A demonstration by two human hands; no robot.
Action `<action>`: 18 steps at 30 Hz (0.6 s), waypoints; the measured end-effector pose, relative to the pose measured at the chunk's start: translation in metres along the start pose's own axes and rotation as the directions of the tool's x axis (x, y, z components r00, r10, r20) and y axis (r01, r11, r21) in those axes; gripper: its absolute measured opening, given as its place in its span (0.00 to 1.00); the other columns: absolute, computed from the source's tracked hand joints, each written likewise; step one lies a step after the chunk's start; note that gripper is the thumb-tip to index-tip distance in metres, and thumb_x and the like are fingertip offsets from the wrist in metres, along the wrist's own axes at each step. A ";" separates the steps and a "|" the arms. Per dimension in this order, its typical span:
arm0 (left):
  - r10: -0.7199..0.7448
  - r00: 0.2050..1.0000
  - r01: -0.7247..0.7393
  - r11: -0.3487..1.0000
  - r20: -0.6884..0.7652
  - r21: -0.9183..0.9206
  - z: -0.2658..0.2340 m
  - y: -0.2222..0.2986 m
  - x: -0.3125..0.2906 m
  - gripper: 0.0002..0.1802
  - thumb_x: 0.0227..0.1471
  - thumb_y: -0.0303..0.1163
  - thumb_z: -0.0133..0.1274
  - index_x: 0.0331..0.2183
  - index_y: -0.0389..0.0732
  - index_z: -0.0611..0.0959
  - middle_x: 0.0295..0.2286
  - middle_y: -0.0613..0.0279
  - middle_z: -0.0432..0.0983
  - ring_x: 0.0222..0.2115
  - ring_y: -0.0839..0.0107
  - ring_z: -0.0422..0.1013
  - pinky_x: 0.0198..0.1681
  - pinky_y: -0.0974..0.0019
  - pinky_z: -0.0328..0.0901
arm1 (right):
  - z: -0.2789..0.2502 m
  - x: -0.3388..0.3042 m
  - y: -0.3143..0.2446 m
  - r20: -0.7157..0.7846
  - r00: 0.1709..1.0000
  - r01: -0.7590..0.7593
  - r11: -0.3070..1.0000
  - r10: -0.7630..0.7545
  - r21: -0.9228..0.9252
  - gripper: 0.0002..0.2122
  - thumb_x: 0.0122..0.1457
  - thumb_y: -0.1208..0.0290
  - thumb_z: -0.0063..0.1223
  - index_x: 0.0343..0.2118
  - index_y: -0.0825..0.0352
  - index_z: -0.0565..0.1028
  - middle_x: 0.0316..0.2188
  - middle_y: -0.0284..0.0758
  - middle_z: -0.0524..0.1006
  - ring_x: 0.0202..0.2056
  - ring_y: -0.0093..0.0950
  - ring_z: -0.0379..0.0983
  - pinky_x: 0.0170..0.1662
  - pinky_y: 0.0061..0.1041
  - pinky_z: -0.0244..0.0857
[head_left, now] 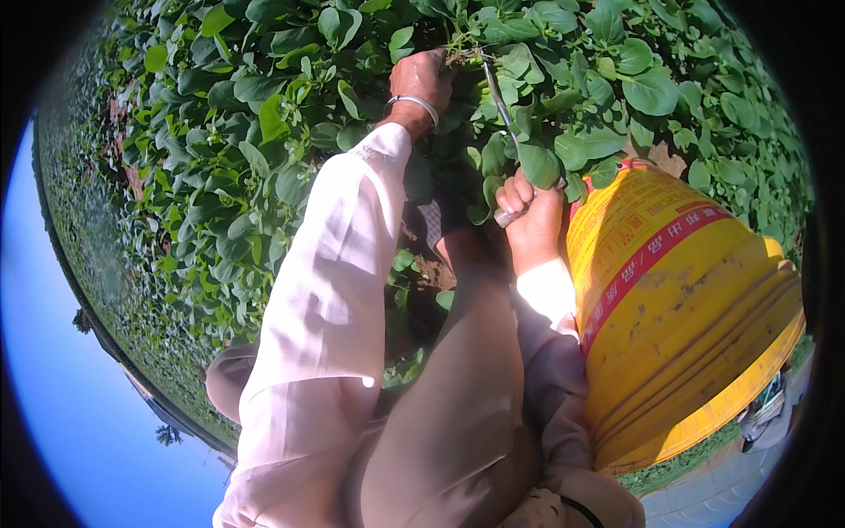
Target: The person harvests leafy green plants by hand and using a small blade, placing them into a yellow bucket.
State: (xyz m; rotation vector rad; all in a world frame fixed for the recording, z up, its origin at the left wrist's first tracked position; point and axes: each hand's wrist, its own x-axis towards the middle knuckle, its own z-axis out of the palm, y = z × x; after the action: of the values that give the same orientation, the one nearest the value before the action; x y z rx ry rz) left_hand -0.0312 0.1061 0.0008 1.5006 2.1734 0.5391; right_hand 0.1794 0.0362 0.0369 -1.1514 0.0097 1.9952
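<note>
sleeve (326, 290) | yellow bucket (678, 299), contents hidden | right hand (531, 220) grips knife (498, 97)

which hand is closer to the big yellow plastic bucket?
Right. The right hand, gripping a thin metal blade tool, sits just beside the yellow plastic bucket. The left hand is further off, up in the green leafy plants.

Outdoors, in hard bright sunlight — no walls, no roof. Dense low crop of broad green leaves (220, 158) filling the upper view, curving away to the left rim. Patches of bare brown soil (132, 180) between plants. Clear blue sky (62, 378) along the lower left — dark distant trees (165, 434) on the bent horizon. Deep shadow under the foliage.
</note>
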 end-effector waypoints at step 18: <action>-0.045 0.998 0.066 0.864 0.054 -0.499 -0.132 -0.011 -0.048 0.11 0.58 0.30 0.46 0.37 0.35 0.80 0.27 0.66 0.77 0.29 0.76 0.70 0.36 0.74 0.64 | 0.045 -0.022 0.009 0.345 0.937 0.323 0.472 -0.042 -0.820 0.03 0.56 0.78 0.53 0.31 0.66 0.70 0.17 0.23 0.66 0.20 0.13 0.61 0.24 0.17 0.57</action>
State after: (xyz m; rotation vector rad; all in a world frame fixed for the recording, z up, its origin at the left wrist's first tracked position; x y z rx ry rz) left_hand -0.0985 0.0481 0.1102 1.1463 1.8415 0.9583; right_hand 0.1472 0.0332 0.0762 -1.3424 -1.3982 1.9324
